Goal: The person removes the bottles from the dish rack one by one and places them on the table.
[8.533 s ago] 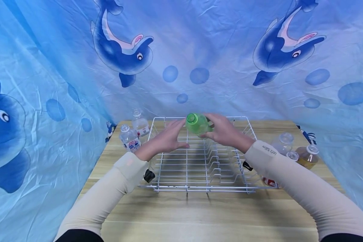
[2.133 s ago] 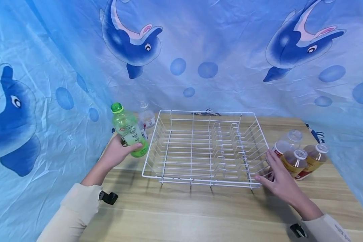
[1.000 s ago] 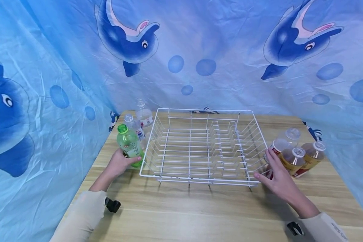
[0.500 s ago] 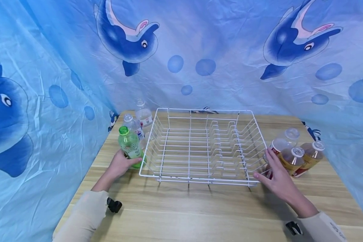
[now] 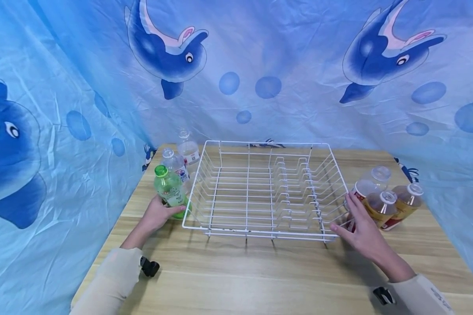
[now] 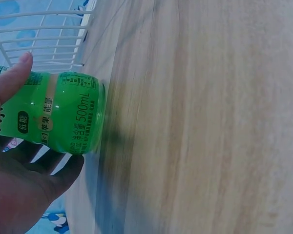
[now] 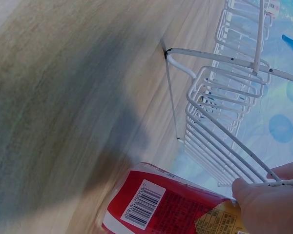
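Observation:
My left hand [image 5: 156, 214] grips the lower part of a green plastic bottle [image 5: 170, 187], upright on the table left of the white wire dish rack [image 5: 260, 234]. In the left wrist view the bottle's base [image 6: 90, 114] meets the wood, with the thumb and fingers on opposite sides of it. My right hand [image 5: 364, 234] holds the rack's right rim near the front corner, thumb on the inner side. In the right wrist view the fingertips [image 7: 241, 190] lie at the rim wire, beside a red-labelled bottle [image 7: 171, 204].
Two clear bottles, one [image 5: 175, 164] nearer and one [image 5: 188, 151] farther, stand behind the green one. Right of the rack, several bottles cluster, including a clear one [image 5: 372, 181] and a yellow-labelled one [image 5: 406, 203]. A blue dolphin-print curtain [image 5: 260, 52] surrounds the wooden table [image 5: 240, 280].
The green bottle, earlier above the rack in my right hand, passed to my left hand and went down onto the table at left. My right hand moved to the rack's rim. Little moved in the last half second.

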